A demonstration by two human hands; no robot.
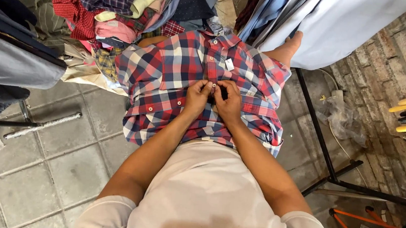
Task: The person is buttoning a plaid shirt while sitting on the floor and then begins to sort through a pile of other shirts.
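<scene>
at the centre of the frame we see a soft, rumpled plaid shirt (177, 72) in red, navy and white checks lying across the person's lap. the left hand (197, 96) and right hand (229, 101) both pinch its button strip, fingers curled tight on the cloth (the button itself is too small to make out). a heap of clothes (124, 7) fills the upper left, its top cut off.
</scene>
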